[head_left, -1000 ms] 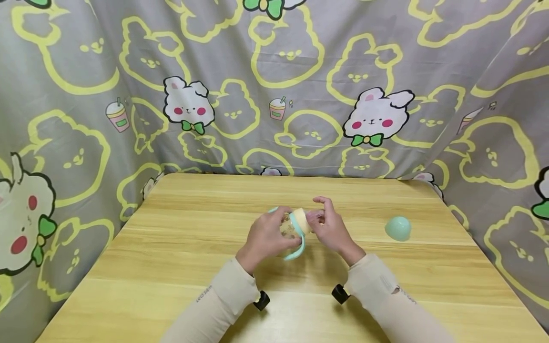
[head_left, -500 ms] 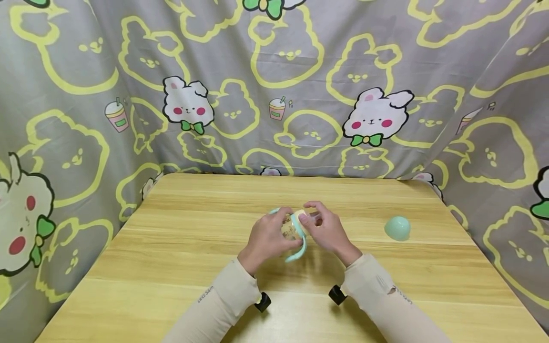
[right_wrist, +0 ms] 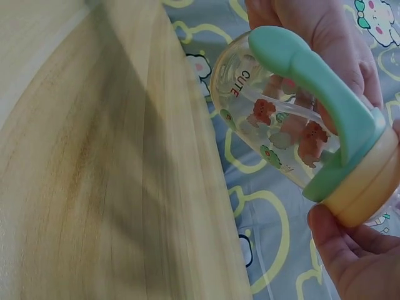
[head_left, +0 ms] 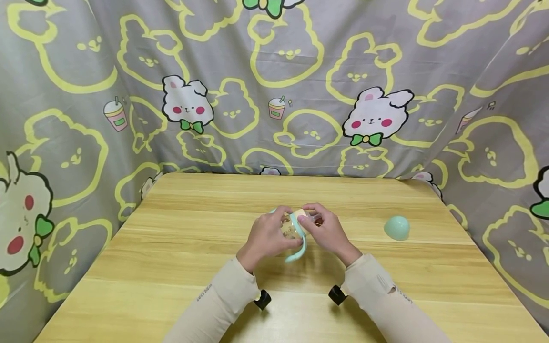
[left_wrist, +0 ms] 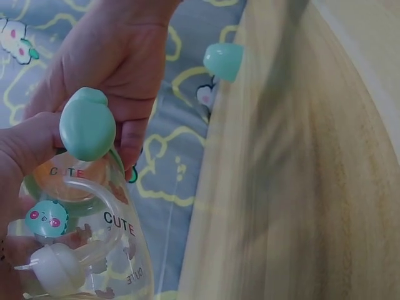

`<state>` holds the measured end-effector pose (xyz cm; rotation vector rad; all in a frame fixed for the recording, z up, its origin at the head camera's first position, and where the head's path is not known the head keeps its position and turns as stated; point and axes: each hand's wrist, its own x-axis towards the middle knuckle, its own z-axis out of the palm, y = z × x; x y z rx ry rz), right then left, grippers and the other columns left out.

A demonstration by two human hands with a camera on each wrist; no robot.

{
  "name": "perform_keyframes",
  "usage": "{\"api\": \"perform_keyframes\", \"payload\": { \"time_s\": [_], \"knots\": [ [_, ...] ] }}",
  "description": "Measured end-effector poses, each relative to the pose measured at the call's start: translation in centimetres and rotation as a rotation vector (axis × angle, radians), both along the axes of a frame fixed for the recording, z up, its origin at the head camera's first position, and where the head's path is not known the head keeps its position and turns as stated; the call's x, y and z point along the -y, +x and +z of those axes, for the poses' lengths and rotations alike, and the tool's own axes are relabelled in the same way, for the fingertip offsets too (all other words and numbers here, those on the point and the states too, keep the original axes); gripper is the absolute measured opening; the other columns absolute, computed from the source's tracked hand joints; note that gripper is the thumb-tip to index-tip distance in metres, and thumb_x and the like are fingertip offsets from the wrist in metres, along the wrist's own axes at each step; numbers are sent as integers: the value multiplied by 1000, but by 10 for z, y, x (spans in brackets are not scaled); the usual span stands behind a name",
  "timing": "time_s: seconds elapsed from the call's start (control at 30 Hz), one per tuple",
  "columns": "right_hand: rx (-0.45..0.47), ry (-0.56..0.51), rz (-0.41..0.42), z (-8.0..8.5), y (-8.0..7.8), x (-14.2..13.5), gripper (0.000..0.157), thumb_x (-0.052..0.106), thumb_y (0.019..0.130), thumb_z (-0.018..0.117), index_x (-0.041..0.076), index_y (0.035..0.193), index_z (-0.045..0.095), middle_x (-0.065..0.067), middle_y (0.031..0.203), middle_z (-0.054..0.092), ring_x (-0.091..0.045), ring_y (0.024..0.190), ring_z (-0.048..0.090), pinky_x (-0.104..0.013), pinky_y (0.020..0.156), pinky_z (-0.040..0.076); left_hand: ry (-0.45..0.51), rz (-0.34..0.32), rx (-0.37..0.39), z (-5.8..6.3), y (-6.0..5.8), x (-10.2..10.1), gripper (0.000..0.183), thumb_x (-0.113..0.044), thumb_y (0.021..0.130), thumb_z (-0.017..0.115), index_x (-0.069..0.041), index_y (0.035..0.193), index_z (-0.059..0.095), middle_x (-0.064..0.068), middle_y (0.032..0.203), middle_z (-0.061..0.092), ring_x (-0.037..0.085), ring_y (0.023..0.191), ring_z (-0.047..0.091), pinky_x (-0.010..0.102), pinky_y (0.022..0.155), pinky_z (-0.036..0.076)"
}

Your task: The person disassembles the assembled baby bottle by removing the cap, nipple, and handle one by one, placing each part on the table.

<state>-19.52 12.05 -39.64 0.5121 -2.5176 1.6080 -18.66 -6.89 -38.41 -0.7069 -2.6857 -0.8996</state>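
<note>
A clear baby bottle [head_left: 289, 228] with green handles [right_wrist: 325, 81] and printed bears is held above the table, tilted on its side. My left hand [head_left: 268, 233] grips its body, fingers curled round it. With thumb and fingers my right hand [head_left: 328, 231] pinches the pale yellow collar [right_wrist: 365, 178] at the bottle's top. A clear nipple, partly hidden by the right fingers, sticks out past the collar. Inside the bottle, the left wrist view shows a straw with a white weighted end [left_wrist: 57, 269].
On the table to the right of my hands lies a green domed cap [head_left: 397, 228]. The wooden table [head_left: 193, 267] is bordered at the back and sides by a grey patterned curtain [head_left: 240, 109].
My right hand has shifted from the nipple end onto the collar, its thumb and raised finger closing on it. The left hand and bottle have barely moved.
</note>
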Motion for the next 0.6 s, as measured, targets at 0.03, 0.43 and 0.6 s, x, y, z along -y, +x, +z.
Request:
{"api": "perform_keyframes", "payload": {
  "time_s": [0.03,0.43,0.6],
  "knots": [
    [-1,-1,3,0,0,0,34,32,95,62,12,123,60,-15,105,65,-22,81,60,-36,65,50,0,0,6,0,0,0,67,-41,70,83,-11,123,56,7,90,68,15,74,60,32,66,48],
    [0,-36,-17,0,2,3,33,22,95,62,4,123,59,-17,106,65,-22,79,58,-35,65,48,1,10,81,6,-1,3,69,-43,66,85,-15,122,56,-2,78,61,12,65,54,29,59,44],
    [-11,-41,-22,20,15,9,29,11,94,61,-3,119,59,-21,101,64,-22,76,57,-34,65,48,6,14,111,7,-2,4,69,-43,66,85,-17,122,55,-1,78,60,13,65,53,29,57,43]
  ]
}}
